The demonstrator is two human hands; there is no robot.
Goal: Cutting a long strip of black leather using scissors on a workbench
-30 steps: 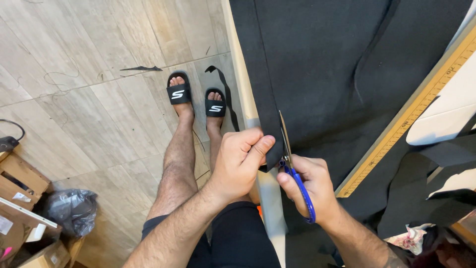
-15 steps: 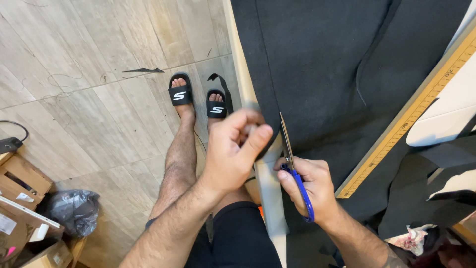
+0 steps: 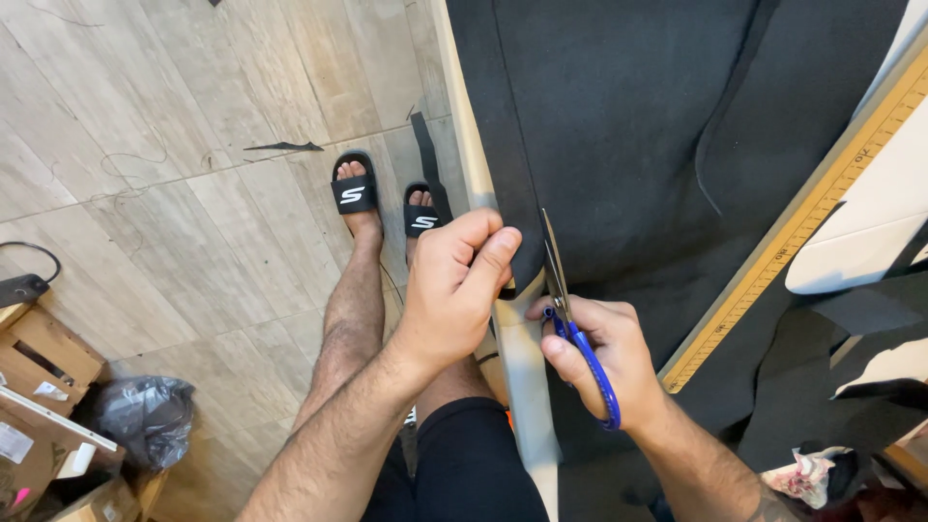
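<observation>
Pale wood-look floor tiles (image 3: 174, 222) fill the left half of the view, and a desk (image 3: 470, 145) with a light edge runs up the right half, covered by a wide sheet of black fabric (image 3: 628, 126). The left hand (image 3: 459, 280) is closed in a pinch, thumb over curled fingers, gripping the edge of the black fabric right at the desk's rim. Just beside it, the right hand (image 3: 599, 353) is wrapped around the blue handles of a pair of scissors (image 3: 570, 309); the blades point away from the person, their tips lying on the fabric close to the left hand's thumb, and how far apart the blades stand cannot be told. A narrow strip of black fabric (image 3: 430, 169) hangs down past the desk edge toward the floor. A yellow measuring ruler (image 3: 802, 222) lies diagonally across the fabric to the right, with white pattern pieces (image 3: 870, 232) beyond it. Below, the person's bare legs end in black slide sandals (image 3: 356, 193) on the tiles. A small black scrap (image 3: 282, 147) lies on the floor near them. Cardboard boxes (image 3: 43, 387) and a grey plastic bag (image 3: 140, 416) sit at lower left.
</observation>
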